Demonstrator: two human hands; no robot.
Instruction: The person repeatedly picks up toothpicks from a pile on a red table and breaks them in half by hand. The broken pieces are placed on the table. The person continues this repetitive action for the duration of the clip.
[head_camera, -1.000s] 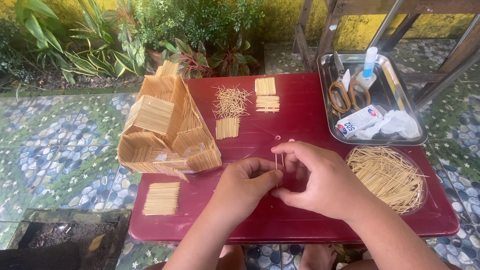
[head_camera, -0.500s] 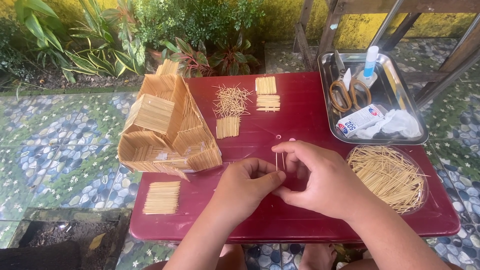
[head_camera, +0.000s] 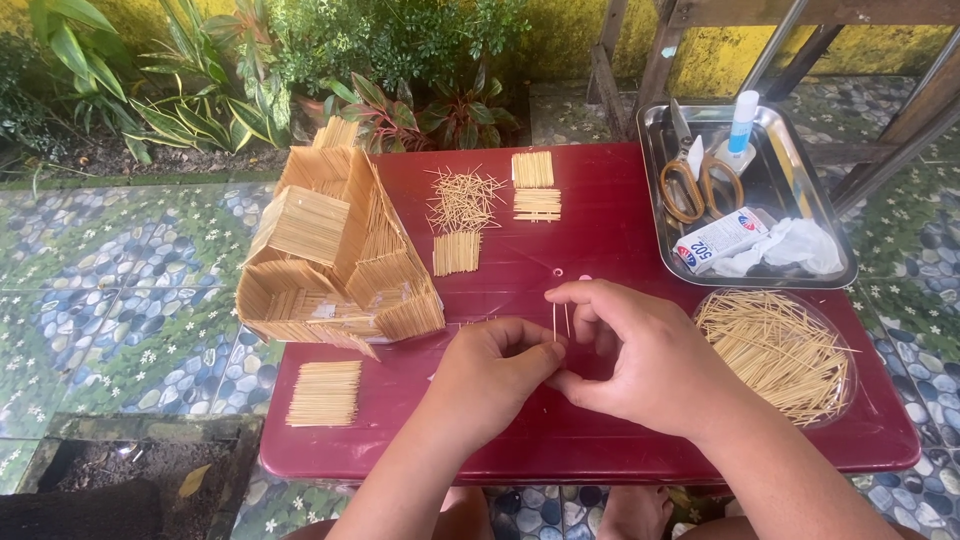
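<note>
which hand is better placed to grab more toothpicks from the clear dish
Right, likely. The right hand sits just beside the dish of loose toothpicks at the table's right edge. The left hand is farther away, and the right hand lies between it and the dish. Both are pinching upright toothpicks.

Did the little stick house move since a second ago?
No. The stick house sits at the same left corner of the red table, beside the loose stick pile, as before.
</note>
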